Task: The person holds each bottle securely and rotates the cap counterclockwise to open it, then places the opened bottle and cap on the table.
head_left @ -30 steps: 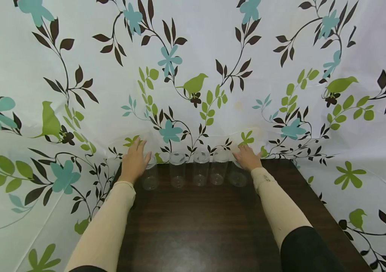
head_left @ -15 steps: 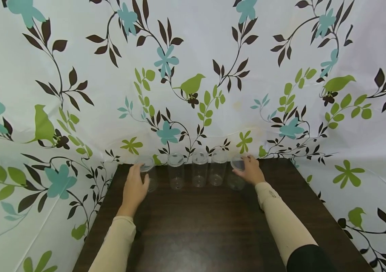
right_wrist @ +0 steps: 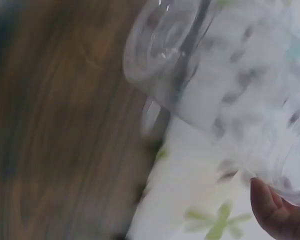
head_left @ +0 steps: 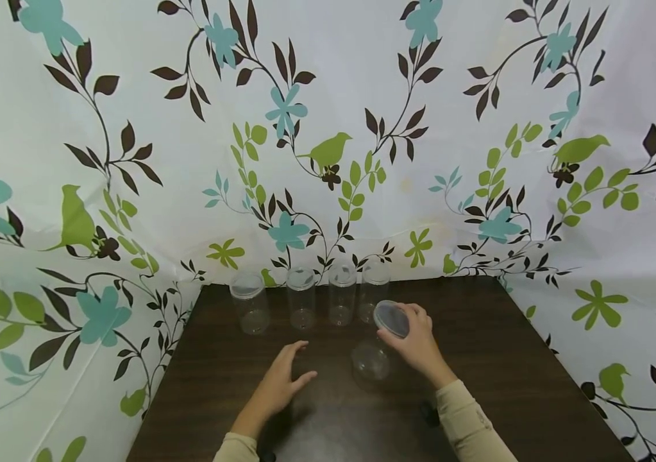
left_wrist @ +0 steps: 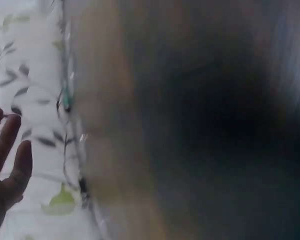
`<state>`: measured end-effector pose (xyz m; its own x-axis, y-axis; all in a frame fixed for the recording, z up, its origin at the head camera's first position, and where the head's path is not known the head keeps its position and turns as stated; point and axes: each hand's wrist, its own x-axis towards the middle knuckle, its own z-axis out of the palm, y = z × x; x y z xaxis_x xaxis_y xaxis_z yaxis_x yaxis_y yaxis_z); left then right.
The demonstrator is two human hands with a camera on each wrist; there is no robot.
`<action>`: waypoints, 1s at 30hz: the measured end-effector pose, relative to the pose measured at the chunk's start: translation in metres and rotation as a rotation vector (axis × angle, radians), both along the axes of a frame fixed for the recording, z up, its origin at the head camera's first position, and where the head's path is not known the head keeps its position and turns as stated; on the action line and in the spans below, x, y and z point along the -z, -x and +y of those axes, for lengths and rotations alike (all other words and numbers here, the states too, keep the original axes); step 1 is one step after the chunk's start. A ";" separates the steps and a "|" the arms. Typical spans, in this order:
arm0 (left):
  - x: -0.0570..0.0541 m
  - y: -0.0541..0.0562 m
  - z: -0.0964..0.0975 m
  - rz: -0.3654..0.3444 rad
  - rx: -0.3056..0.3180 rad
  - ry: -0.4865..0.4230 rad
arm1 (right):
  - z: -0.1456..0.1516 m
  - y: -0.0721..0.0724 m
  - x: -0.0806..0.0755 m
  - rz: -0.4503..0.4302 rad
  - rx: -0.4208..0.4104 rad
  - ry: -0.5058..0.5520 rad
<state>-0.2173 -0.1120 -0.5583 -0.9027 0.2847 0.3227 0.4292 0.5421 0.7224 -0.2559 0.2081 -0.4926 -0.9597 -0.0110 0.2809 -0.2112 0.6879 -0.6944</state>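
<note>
My right hand (head_left: 417, 343) grips a clear plastic jar (head_left: 370, 360) near its top, around the round lid (head_left: 391, 319). The jar tilts, its base pointing toward the middle of the table. In the right wrist view the see-through jar (right_wrist: 155, 60) fills the upper right, with my thumb and fingers (right_wrist: 270, 207) at its lid end. My left hand (head_left: 278, 385) hovers over the table left of the jar, thumb and fingers spread apart and holding nothing. The left wrist view shows this hand (left_wrist: 7, 165) at its left edge, fingers extended.
Several similar clear lidded jars stand in a row along the back edge, from a left jar (head_left: 249, 305) to a right jar (head_left: 375, 289). The dark wooden table (head_left: 478, 385) meets a patterned cloth (head_left: 328, 212) behind and at the sides.
My right hand has taken the rightmost jar from the back row and brought it nearer and leftward. My left hand has left the leftmost jar and come back toward the table's middle.
</note>
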 end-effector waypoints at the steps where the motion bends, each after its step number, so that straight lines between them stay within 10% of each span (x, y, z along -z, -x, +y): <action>1: 0.002 -0.002 0.004 -0.016 0.036 -0.020 | -0.008 -0.009 -0.001 0.005 -0.035 0.029; 11: 0.009 -0.020 0.019 -0.166 0.257 -0.171 | -0.062 -0.060 0.006 0.072 -0.377 0.233; 30: 0.011 -0.031 0.031 -0.081 0.097 -0.201 | -0.080 -0.058 0.022 0.044 -0.455 0.674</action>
<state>-0.1861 -0.0810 -0.5696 -0.8994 0.3086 0.3095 0.4087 0.3426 0.8459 -0.1980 0.1279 -0.5143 -0.8898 -0.2123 0.4041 -0.4064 -0.0344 -0.9130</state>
